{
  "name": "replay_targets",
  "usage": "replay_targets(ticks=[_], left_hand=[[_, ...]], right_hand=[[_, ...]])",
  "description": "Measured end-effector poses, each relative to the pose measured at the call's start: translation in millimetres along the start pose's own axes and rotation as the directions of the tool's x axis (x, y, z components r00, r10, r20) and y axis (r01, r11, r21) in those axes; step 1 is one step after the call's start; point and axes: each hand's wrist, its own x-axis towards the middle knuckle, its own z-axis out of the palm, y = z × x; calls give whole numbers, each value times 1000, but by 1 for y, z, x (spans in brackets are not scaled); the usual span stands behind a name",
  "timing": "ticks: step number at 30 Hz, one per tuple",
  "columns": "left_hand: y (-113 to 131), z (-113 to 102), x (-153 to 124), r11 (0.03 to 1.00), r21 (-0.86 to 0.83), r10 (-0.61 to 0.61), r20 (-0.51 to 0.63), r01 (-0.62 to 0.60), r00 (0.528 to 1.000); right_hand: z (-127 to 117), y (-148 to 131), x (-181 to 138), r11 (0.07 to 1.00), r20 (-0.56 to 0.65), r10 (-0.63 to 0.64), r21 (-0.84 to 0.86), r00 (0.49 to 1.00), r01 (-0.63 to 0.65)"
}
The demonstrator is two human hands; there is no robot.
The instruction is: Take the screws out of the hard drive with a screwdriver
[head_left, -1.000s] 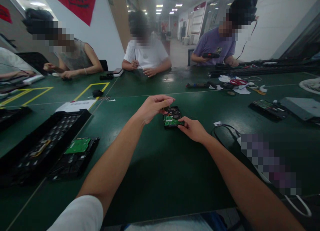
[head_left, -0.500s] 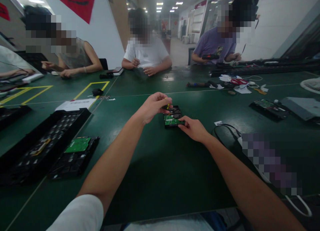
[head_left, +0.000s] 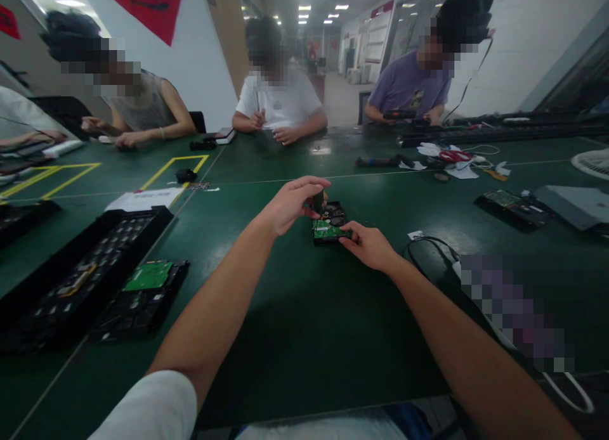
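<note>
A hard drive [head_left: 330, 226] with a green circuit board lies on the green table in front of me. My left hand [head_left: 295, 202] is closed around the dark handle of a short screwdriver [head_left: 318, 203], held upright over the far left part of the board. Its tip is too small to see clearly. My right hand [head_left: 365, 242] pinches the near right edge of the drive, thumb and fingers closed on it.
On the left lie a long black tray [head_left: 80, 281] and another drive with a green board [head_left: 147, 276]. At right are a further drive [head_left: 511, 208], a grey metal box [head_left: 575, 205] and a cable [head_left: 431, 239]. Several people sit across the table.
The screwdriver handle has turned in my left hand, its yellow marks now less visible. My right hand and the hard drive stay in place. The person in purple has lowered a hand.
</note>
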Motion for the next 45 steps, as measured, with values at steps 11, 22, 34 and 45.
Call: replay_targets(ticks=[11, 22, 34, 45], left_hand=[[-6, 1, 3, 997, -61, 54, -12, -55, 998], [-5, -6, 2, 992, 97, 84, 2, -84, 996], [-1, 1, 0, 995, -94, 11, -50, -15, 999], [0, 0, 1, 993, 57, 103, -40, -101, 994]], right_hand=[[-3, -3, -1, 1000, 16, 18, 18, 1000, -18], [-3, -2, 0, 1000, 12, 24, 16, 1000, -24], [-3, -2, -1, 1000, 18, 18, 22, 1000, -19], [-2, -1, -1, 1000, 9, 19, 12, 1000, -19]])
